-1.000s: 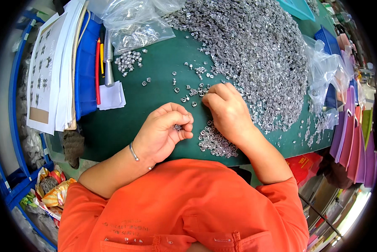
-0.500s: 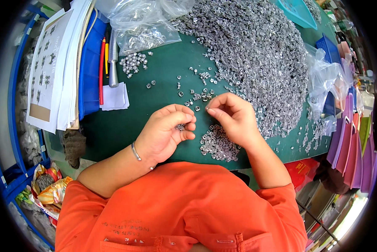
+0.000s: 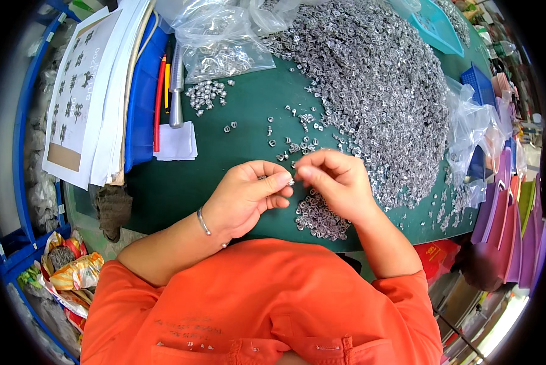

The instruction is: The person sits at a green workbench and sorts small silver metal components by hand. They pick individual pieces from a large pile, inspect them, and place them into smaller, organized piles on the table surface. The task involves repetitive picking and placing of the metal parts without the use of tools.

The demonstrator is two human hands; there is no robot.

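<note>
Fingertips (image 3: pixel 281 177) nearly meet above the green table (image 3: pixel 236 140), where half a second ago a wider gap lay between them: the right hand (image 3: pixel 340 185) has come in toward the left hand (image 3: pixel 240 196). A shiny piece (image 3: pixel 290 182) now shows at the left thumb's tip, where I couldn't make it out before. That hand is half curled, thumb pinched to forefinger on the piece, with grey bits (image 3: pixel 261 178) tucked in behind. The right thumb and forefinger are drawn close just beside it; whether they grip anything I cannot tell. The piece pokes out toward the right hand, but from here it's too small to make out a long axis. Beside the right hand, partly hidden by it, lies a small pile (image 3: pixel 320 220) of parts, near the big heap (image 3: pixel 382 103). As for writing, the sheets (image 3: pixel 81 91) on the left carry print and pictures, the orange shirt (image 3: pixel 224 274) has dark lettering too blurred to read, and a red bag (image 3: pixel 437 255) bears yellow print.
</note>
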